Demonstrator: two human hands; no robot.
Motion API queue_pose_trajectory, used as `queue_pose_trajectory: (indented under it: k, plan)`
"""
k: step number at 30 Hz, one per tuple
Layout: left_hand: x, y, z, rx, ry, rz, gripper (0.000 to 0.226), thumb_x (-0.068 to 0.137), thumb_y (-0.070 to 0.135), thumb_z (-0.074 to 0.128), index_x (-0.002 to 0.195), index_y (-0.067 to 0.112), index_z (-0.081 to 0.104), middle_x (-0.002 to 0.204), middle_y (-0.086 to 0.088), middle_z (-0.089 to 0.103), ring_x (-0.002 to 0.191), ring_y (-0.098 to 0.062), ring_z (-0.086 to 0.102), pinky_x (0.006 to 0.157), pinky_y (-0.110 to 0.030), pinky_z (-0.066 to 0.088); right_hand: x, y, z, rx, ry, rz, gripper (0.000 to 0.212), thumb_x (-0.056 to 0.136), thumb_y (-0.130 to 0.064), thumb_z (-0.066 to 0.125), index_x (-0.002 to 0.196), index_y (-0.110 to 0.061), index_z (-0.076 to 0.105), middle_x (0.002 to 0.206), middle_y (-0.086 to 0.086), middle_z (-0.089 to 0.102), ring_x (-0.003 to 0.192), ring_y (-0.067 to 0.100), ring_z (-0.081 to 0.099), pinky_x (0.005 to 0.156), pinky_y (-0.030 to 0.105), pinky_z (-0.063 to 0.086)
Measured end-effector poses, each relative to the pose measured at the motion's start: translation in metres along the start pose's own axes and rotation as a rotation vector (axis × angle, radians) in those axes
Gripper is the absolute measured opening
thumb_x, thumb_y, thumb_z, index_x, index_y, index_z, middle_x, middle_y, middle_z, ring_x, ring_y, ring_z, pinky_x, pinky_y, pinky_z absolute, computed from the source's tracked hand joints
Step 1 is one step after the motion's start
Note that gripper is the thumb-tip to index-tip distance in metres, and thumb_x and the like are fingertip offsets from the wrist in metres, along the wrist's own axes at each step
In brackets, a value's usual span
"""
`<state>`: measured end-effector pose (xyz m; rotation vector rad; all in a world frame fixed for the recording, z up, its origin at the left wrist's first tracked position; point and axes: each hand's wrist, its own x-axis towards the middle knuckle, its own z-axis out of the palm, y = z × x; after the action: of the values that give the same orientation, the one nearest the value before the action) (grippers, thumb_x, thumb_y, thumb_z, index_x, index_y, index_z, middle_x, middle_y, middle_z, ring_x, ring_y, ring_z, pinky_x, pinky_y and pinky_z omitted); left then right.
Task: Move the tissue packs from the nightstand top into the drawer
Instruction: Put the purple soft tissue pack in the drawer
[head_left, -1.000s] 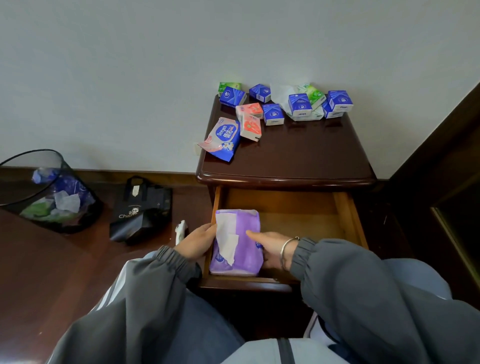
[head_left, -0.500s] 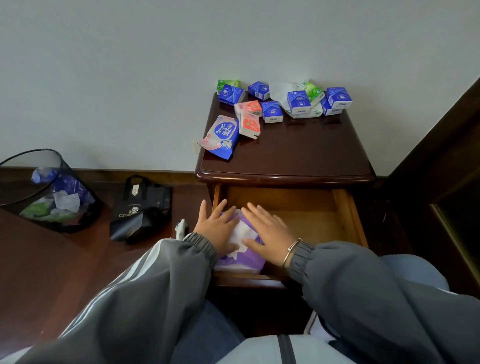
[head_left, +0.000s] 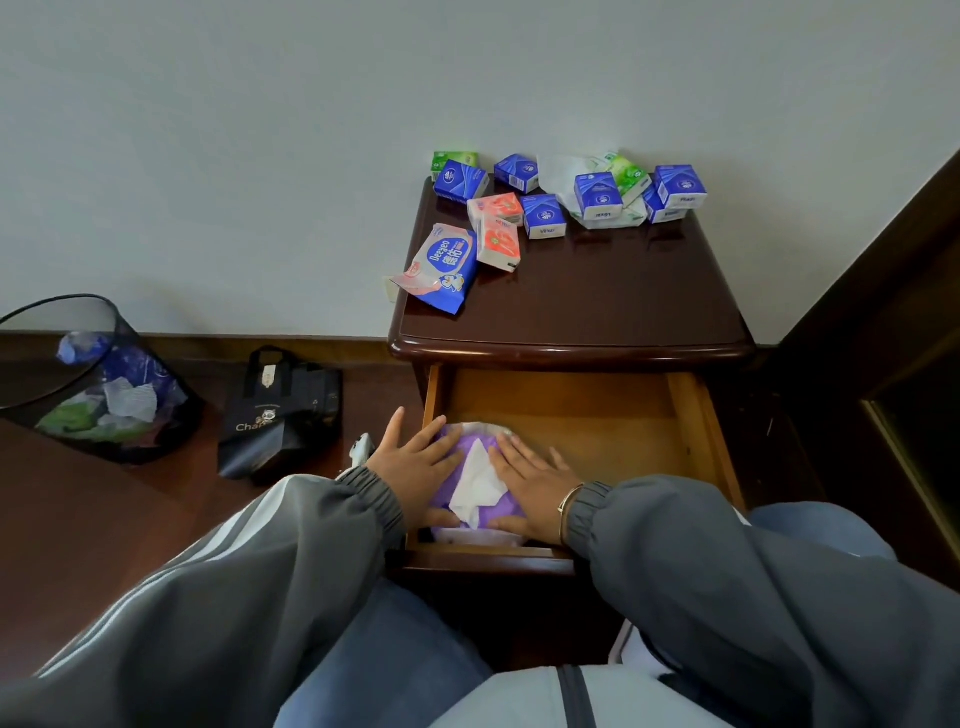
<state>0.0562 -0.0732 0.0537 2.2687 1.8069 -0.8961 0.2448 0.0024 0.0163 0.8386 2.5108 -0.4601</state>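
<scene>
A purple tissue pack (head_left: 475, 512) with a white tissue sticking out lies flat in the left front corner of the open wooden drawer (head_left: 696, 415). My left hand (head_left: 415, 467) and my right hand (head_left: 535, 480) rest flat on top of it, fingers spread, one on each side of the white tissue. On the dark nightstand top (head_left: 597, 296) lie a blue Deeyeo pack (head_left: 441, 267), two orange packs (head_left: 496, 228) and several small blue packs (head_left: 543, 215) and green packs (head_left: 626, 174) along the wall.
A black mesh waste bin (head_left: 98, 379) with rubbish stands on the floor at the left. Beside it sits a black paper bag (head_left: 283, 410). Dark wooden furniture (head_left: 883, 338) flanks the nightstand on the right. The drawer's right part shows bare wood.
Both hands went from gripping the purple pack by its sides to lying flat on top of it. The pack has settled lower into the drawer's left front corner.
</scene>
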Motion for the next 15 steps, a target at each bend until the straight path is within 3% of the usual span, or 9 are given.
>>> queue_pose_trajectory:
  k: [6,10,15]
  plan:
    - [0.008,0.005,-0.002,0.084,-0.009,0.017,0.086,0.088,0.072,0.025,0.154,0.020,0.004,0.163,-0.003,0.001,0.148,-0.028,-0.012,0.108,-0.066,-0.013,-0.007,0.004,-0.005,0.044,0.018,-0.034,0.087,0.088,-0.066,0.034,0.149,-0.023,-0.010,0.157,-0.004,-0.020,0.145,0.013,-0.018,0.115,0.054,-0.004]
    - [0.004,-0.003,-0.013,-0.092,-0.021,0.016,0.089,0.084,0.075,0.032,0.153,0.024,0.010,0.163,0.003,-0.001,0.147,-0.024,-0.018,0.110,-0.062,-0.013,-0.022,0.011,-0.024,0.109,0.103,-0.089,0.069,0.093,-0.059,0.029,0.150,-0.027,0.008,0.159,-0.007,-0.005,0.146,0.011,-0.010,0.116,0.049,-0.006]
    - [-0.013,-0.019,-0.036,-0.361,-0.040,0.071,0.078,0.089,0.043,0.057,0.153,0.031,0.014,0.162,0.010,-0.003,0.148,-0.018,-0.016,0.115,-0.057,-0.006,-0.047,0.030,-0.055,0.091,0.349,-0.159,0.051,0.095,-0.051,0.034,0.140,-0.026,0.039,0.156,-0.007,0.024,0.146,0.012,0.010,0.117,0.038,0.009]
